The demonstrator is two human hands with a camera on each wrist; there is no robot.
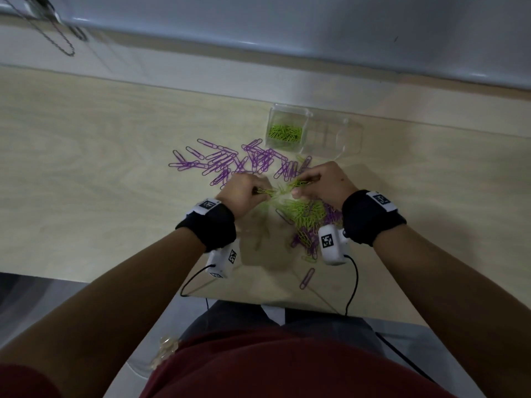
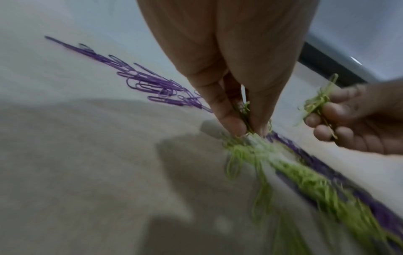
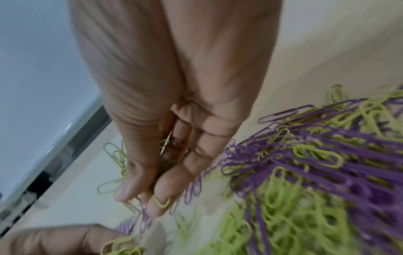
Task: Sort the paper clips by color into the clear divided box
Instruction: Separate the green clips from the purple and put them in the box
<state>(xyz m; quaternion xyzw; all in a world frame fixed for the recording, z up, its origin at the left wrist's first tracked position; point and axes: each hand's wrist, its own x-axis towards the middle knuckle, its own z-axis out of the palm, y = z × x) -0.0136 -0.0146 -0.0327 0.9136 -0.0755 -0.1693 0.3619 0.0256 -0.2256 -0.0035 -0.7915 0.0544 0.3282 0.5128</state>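
Observation:
Both hands hover over a mixed pile of green and purple paper clips (image 1: 309, 216) on the table. My left hand (image 1: 258, 191) pinches a small bunch of green clips (image 2: 245, 114) between thumb and fingers, just above the pile. My right hand (image 1: 301, 187) grips another bunch of green clips (image 2: 316, 105) in its curled fingers. A green clip (image 3: 162, 203) shows at its fingertips. The clear divided box (image 1: 330, 133) stands behind the hands. Green clips (image 1: 285, 132) fill its left compartment; the other compartments look bare.
Purple clips (image 1: 227, 162) lie spread flat on the wooden table (image 1: 100, 168), left of the box and behind the hands. One purple clip (image 1: 307, 278) sits near the table's front edge. A grey wall ledge (image 1: 287, 53) runs along the back.

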